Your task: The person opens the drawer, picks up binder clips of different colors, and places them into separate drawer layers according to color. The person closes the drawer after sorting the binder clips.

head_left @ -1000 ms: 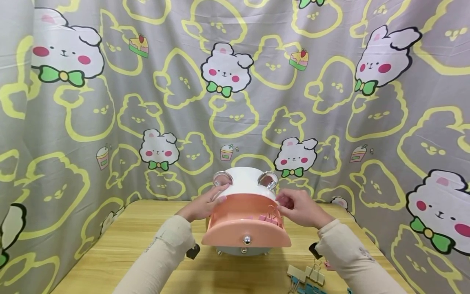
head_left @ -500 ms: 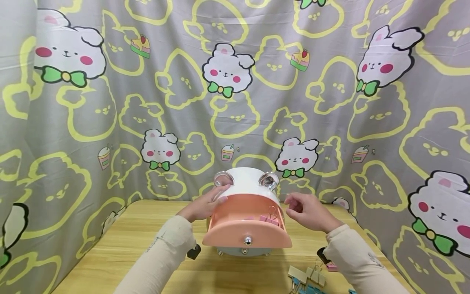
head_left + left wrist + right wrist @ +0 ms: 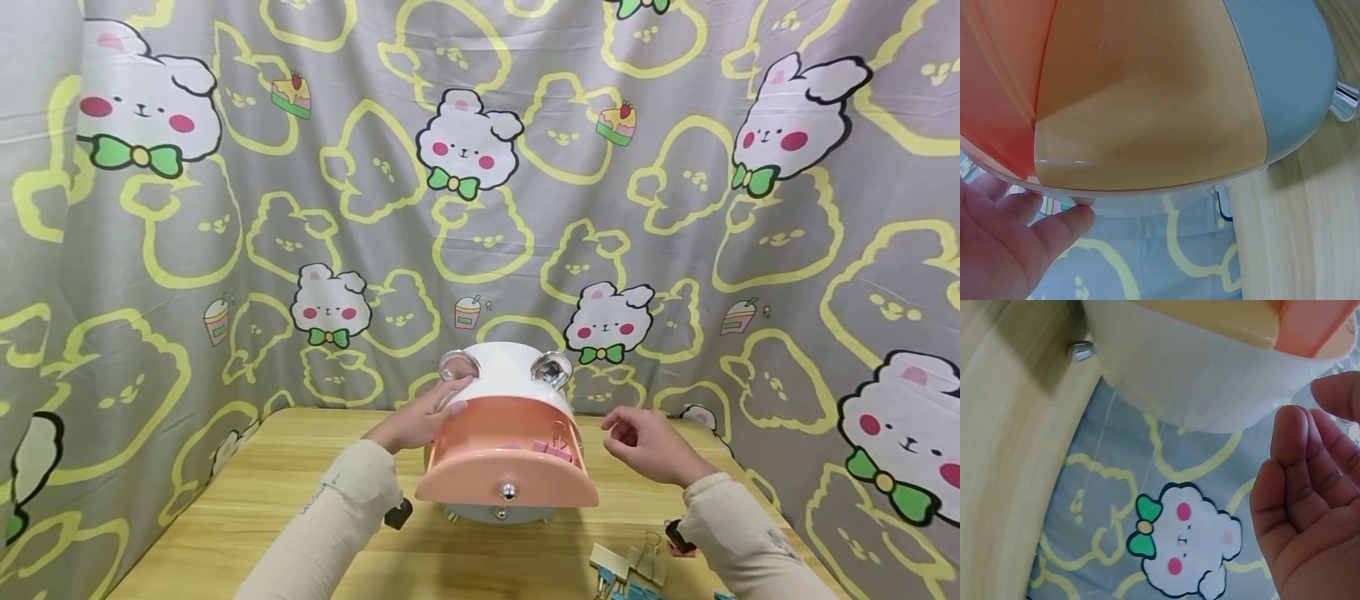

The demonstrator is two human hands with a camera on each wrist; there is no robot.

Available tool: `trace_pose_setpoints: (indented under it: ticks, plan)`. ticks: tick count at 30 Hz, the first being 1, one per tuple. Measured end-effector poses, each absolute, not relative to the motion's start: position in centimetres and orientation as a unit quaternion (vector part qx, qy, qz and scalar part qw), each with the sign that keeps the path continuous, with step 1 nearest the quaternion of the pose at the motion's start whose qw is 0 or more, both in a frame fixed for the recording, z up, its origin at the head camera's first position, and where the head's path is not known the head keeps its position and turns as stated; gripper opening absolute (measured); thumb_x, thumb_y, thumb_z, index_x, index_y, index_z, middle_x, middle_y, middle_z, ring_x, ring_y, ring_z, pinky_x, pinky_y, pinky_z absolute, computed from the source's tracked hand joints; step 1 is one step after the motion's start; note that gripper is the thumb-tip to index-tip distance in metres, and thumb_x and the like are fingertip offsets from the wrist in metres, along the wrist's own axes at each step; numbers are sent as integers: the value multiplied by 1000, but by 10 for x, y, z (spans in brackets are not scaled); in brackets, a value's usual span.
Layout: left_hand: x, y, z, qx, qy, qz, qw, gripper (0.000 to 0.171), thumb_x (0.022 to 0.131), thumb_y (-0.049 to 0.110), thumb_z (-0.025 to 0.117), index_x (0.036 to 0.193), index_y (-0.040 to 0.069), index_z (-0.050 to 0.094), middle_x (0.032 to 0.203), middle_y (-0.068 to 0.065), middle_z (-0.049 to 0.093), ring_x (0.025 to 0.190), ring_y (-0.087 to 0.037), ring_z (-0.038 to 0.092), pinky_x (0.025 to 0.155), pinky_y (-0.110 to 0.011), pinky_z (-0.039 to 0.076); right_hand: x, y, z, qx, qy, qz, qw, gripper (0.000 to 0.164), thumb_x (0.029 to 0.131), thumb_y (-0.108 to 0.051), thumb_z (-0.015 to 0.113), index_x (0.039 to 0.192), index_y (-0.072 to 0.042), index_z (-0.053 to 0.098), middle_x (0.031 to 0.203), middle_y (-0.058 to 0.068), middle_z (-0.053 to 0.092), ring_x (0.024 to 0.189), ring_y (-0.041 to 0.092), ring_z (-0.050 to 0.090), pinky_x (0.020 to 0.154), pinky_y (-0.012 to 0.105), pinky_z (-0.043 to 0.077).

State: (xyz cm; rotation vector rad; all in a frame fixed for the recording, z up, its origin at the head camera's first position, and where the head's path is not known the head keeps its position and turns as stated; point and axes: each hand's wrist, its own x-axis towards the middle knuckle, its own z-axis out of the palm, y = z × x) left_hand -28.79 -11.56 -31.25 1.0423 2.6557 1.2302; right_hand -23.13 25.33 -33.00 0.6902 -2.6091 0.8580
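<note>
A small drawer box with a white shell (image 3: 510, 367) and two shiny ear-like rings stands on the table. Its coral top drawer (image 3: 472, 479) is pulled out, and pink binder clips (image 3: 553, 450) lie inside at the right. My left hand (image 3: 420, 418) rests on the left side of the shell; in the left wrist view its fingertips are at the shell's rim, beside the light-orange drawer (image 3: 1147, 112). To the right of the box, my right hand (image 3: 654, 443) hovers apart from it, fingers loosely bent and holding nothing, as the right wrist view also shows.
Several loose binder clips, cream (image 3: 609, 560), blue (image 3: 637, 592) and pink, lie at the table's front right, near the right sleeve. Below the drawer, the blue bottom drawer (image 3: 1291, 75) is closed. A patterned curtain (image 3: 480, 250) hangs behind the wooden table (image 3: 300, 475).
My right hand has drawn back to the right from the box's right side. The left hand stays on the shell, and the coral drawer remains pulled out with its pink clips.
</note>
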Motion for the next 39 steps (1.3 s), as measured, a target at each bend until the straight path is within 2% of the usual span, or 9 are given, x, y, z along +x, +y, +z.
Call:
trace_pose_setpoints:
  ticks: [11, 17, 28, 39]
  plan:
    - [-288, -116, -313, 335, 856, 394, 14, 55, 104, 32, 45, 152, 10, 30, 157, -11, 26, 143, -32, 21, 112, -53, 20, -236, 270, -353, 241, -913, 293, 149, 7, 87, -7, 67, 93, -9, 63, 71, -9, 55, 60, 3, 49, 56, 25, 45]
    - [-288, -116, -314, 342, 852, 395, 13, 54, 105, 30, 44, 152, 9, 29, 157, -13, 26, 143, -32, 20, 113, -52, 20, -236, 280, -368, 209, -923, 303, 117, 8, 89, -9, 66, 96, -8, 63, 72, -7, 55, 60, 5, 49, 56, 26, 44]
    - [-288, -116, -315, 342, 850, 401, 16, 54, 105, 30, 44, 152, 8, 29, 157, -14, 26, 143, -33, 20, 112, -53, 21, -238, 301, -394, 166, -938, 291, 86, 8, 85, -7, 67, 91, -7, 62, 69, -4, 54, 56, 7, 46, 56, 26, 42]
    - [-291, -116, -315, 344, 856, 386, 8, 53, 105, 28, 43, 152, 6, 29, 156, -16, 26, 142, -35, 21, 113, -53, 20, -238, 319, -412, 127, -954, 269, 30, 17, 82, -8, 74, 89, -4, 59, 73, 0, 53, 64, 15, 50, 57, 30, 44]
